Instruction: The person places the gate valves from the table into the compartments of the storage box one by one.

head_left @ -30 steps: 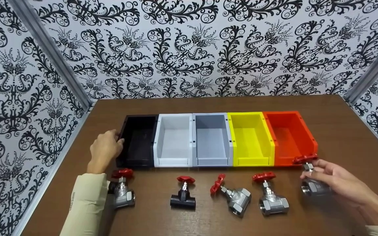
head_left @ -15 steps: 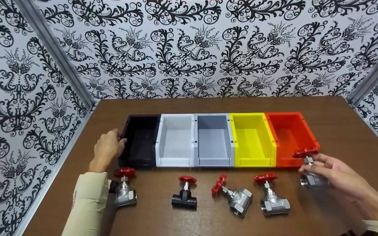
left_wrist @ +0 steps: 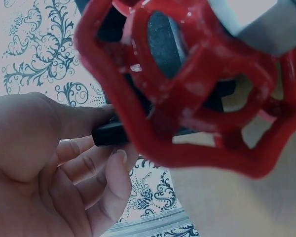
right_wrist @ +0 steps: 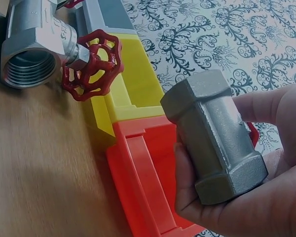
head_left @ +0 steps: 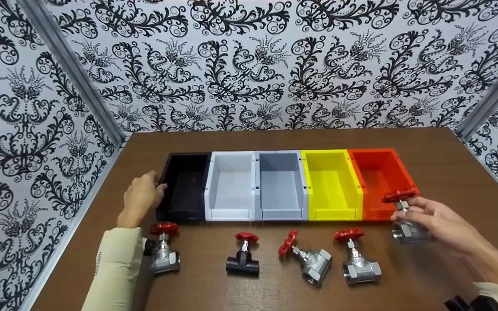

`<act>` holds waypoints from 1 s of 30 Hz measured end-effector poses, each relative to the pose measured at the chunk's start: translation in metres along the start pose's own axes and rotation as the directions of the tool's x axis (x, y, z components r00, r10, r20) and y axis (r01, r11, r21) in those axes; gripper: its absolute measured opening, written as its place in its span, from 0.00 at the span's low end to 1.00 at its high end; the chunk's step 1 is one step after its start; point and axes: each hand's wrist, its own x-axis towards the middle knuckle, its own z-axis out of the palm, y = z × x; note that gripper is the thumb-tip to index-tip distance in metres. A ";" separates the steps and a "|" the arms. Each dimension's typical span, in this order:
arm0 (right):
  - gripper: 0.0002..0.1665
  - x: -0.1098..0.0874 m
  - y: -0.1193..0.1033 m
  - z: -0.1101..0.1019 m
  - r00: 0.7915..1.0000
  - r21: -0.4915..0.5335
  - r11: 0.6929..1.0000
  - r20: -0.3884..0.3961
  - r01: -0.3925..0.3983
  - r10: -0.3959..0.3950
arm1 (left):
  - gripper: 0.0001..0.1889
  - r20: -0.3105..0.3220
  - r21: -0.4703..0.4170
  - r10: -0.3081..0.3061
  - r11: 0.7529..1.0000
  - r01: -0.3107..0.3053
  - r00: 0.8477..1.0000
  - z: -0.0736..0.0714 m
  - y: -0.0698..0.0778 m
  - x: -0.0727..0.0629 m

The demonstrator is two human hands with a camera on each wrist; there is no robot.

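My right hand (head_left: 443,222) holds a steel gate valve (head_left: 411,232) with a red handwheel, just in front of the red bin (head_left: 383,211). The right wrist view shows its hexagonal-ended valve body (right_wrist: 214,138) between thumb and fingers. At the far left, my left hand (head_left: 142,196) pinches the side rim of the black bin (head_left: 182,214), thumb on one face and fingers on the other. Close to the left wrist camera, the red handwheel (left_wrist: 197,94) of another valve hides much of that bin. That steel valve (head_left: 165,259) stands beside my left sleeve.
Between the black and red bins stand a white bin (head_left: 230,214), a grey bin (head_left: 281,214) and a yellow bin (head_left: 334,214), side by side. In front lie a black valve (head_left: 243,264) and two steel valves, one tilted (head_left: 316,263), one upright (head_left: 361,270). Patterned walls (head_left: 249,65) enclose the table.
My right hand has lifted the valve slightly and brought it nearer the red bin's front edge. The left hand keeps its grip on the black bin. The other valves have not moved.
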 end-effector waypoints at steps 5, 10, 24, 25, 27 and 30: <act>0.14 0.003 -0.001 -0.001 1.000 -0.014 1.000 -0.010 -0.001 0.001 | 0.13 0.016 0.005 -0.014 1.000 0.014 1.000 -0.001 -0.001 0.000; 0.13 0.007 -0.004 -0.002 0.999 -0.054 0.998 -0.053 -0.016 0.014 | 0.13 0.026 0.003 -0.019 1.000 0.018 1.000 0.000 0.000 0.001; 0.08 0.019 -0.012 -0.002 0.983 -0.133 0.987 -0.170 -0.086 0.063 | 0.11 0.005 0.052 0.008 0.999 -0.008 1.000 0.002 0.005 0.000; 0.08 0.020 -0.013 -0.002 0.982 -0.154 0.984 -0.181 -0.090 0.062 | 0.12 0.011 0.057 0.004 0.998 -0.005 1.000 0.002 0.005 0.000; 0.08 0.022 -0.014 -0.002 0.978 -0.173 0.980 -0.196 -0.100 0.066 | 0.12 0.022 0.064 -0.003 0.998 0.001 1.000 0.001 0.005 -0.001; 0.07 0.026 -0.017 -0.002 0.975 -0.158 0.981 -0.206 -0.113 0.079 | 0.12 0.026 0.061 -0.012 0.998 0.011 1.000 -0.001 0.005 -0.001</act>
